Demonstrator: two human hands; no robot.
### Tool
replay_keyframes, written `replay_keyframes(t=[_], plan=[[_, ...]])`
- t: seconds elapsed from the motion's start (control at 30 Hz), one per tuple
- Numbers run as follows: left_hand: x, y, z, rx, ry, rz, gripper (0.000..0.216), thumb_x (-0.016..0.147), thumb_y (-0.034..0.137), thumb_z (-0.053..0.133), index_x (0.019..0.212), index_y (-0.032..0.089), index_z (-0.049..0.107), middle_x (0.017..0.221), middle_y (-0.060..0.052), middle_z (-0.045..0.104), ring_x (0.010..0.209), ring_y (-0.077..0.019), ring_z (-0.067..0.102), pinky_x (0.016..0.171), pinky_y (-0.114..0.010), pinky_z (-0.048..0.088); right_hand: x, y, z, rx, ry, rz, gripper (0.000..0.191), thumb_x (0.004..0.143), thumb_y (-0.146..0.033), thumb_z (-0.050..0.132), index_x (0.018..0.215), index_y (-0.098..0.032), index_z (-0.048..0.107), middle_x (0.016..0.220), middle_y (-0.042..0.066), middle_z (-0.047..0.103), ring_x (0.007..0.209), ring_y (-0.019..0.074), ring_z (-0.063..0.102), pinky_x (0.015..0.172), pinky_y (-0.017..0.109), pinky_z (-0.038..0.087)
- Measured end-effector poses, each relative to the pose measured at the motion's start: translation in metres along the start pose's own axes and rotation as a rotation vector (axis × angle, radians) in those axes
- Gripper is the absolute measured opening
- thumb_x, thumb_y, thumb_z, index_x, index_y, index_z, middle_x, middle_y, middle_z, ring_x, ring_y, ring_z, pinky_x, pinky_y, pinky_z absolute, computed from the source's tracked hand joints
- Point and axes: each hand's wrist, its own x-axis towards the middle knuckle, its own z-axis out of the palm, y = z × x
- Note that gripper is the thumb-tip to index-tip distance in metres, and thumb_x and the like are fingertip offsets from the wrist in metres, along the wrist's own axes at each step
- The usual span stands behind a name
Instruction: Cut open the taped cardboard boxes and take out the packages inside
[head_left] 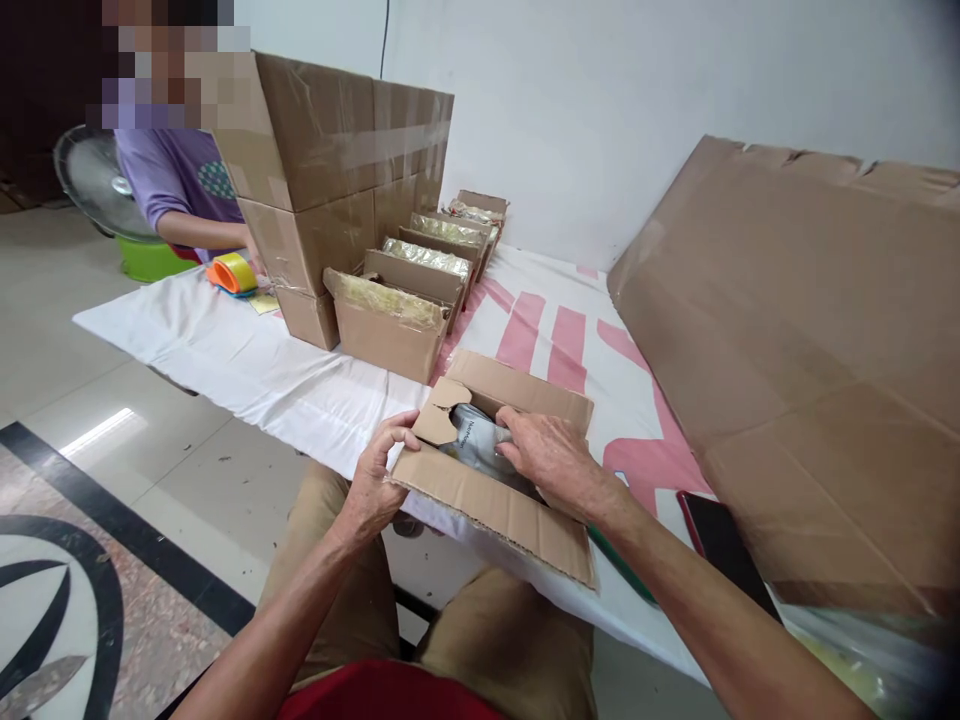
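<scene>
An open cardboard box (495, 495) sits at the table's front edge, its long flaps folded outward. Inside lies a grey plastic packet (480, 440) with dark print on it. My left hand (382, 465) grips the box's left end, its fingers bent over the corner beside a torn end flap (437, 412). From the right, my right hand (544, 450) reaches into the box, thumb and fingers closed at the packet's right part. The right end of the packet is hidden beneath this hand.
Stacked sealed cartons (330, 140) stand at the back left, beside a row of open boxes (390, 325). A large cardboard sheet (810, 380) leans at right, near a dark phone-like slab (724, 545). Yellow and orange tape rolls (231, 272) lie near a person in a purple top (161, 175).
</scene>
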Motion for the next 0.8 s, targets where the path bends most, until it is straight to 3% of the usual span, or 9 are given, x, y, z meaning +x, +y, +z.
replay_keyframes(t=[0.2, 0.37, 0.43, 0.53, 0.6, 0.67, 0.8], plan=[[0.005, 0.001, -0.002, 0.107, -0.033, 0.090, 0.015, 0.085, 0.026, 0.070, 0.099, 0.023, 0.064, 0.142, -0.015, 0.058, 0.136, -0.0301, 0.056, 0.112, -0.046, 0.045, -0.009, -0.017, -0.005, -0.046, 0.073, -0.091, 0.006, 0.093, -0.016, 0.065, 0.096, -0.021, 0.065, 0.111, 0.010, 0.072, 0.104, 0.0277, 0.066, 0.079, 0.033, 0.039], [0.010, 0.007, -0.003, 0.132, -0.112, 0.112, 0.012, 0.086, 0.022, 0.069, 0.098, 0.022, 0.066, 0.143, -0.016, 0.057, 0.135, -0.0301, 0.057, 0.110, -0.045, 0.046, -0.017, -0.008, 0.003, 0.277, 0.136, -0.073, 0.009, 0.092, -0.017, 0.058, 0.086, -0.023, 0.061, 0.078, -0.001, 0.070, 0.072, 0.0180, 0.062, 0.066, 0.030, 0.036], [0.011, 0.011, -0.002, 0.155, -0.109, 0.088, 0.009, 0.087, 0.022, 0.068, 0.096, 0.022, 0.066, 0.140, -0.016, 0.059, 0.134, -0.0307, 0.057, 0.109, -0.046, 0.047, -0.024, 0.002, 0.003, 0.466, 0.257, -0.042, 0.011, 0.092, -0.022, 0.057, 0.081, -0.024, 0.058, 0.073, -0.003, 0.067, 0.065, 0.0157, 0.059, 0.063, 0.028, 0.036], [0.013, 0.017, 0.003, 0.166, -0.096, 0.093, 0.006, 0.086, 0.024, 0.068, 0.091, 0.022, 0.065, 0.133, -0.016, 0.064, 0.132, -0.0312, 0.059, 0.107, -0.047, 0.049, -0.038, 0.015, -0.007, 0.694, 0.543, 0.009, 0.013, 0.090, -0.031, 0.060, 0.079, -0.024, 0.058, 0.071, -0.002, 0.065, 0.062, 0.0150, 0.057, 0.060, 0.027, 0.040], [0.015, 0.021, 0.009, 0.155, -0.076, 0.125, 0.006, 0.085, 0.024, 0.069, 0.089, 0.022, 0.065, 0.132, -0.015, 0.064, 0.131, -0.0315, 0.060, 0.107, -0.047, 0.049, -0.047, 0.023, -0.017, 0.776, 0.729, 0.056, 0.014, 0.088, -0.035, 0.062, 0.079, -0.024, 0.060, 0.073, -0.001, 0.067, 0.063, 0.0154, 0.058, 0.061, 0.027, 0.044], [0.018, 0.024, 0.017, 0.152, -0.058, 0.158, 0.006, 0.084, 0.022, 0.068, 0.090, 0.022, 0.065, 0.133, -0.015, 0.064, 0.131, -0.0311, 0.060, 0.108, -0.047, 0.049, -0.053, 0.029, -0.025, 0.797, 0.832, 0.093, 0.014, 0.087, -0.036, 0.062, 0.079, -0.025, 0.060, 0.075, 0.000, 0.068, 0.064, 0.0158, 0.059, 0.061, 0.027, 0.046], [0.023, 0.025, 0.031, 0.189, -0.012, 0.174, 0.011, 0.081, 0.015, 0.066, 0.090, 0.022, 0.067, 0.130, -0.012, 0.065, 0.129, -0.0298, 0.061, 0.110, -0.047, 0.049, -0.059, 0.042, -0.027, 0.735, 0.682, 0.030, 0.016, 0.084, -0.034, 0.060, 0.073, -0.024, 0.057, 0.066, -0.002, 0.061, 0.058, 0.0142, 0.053, 0.057, 0.026, 0.043]])
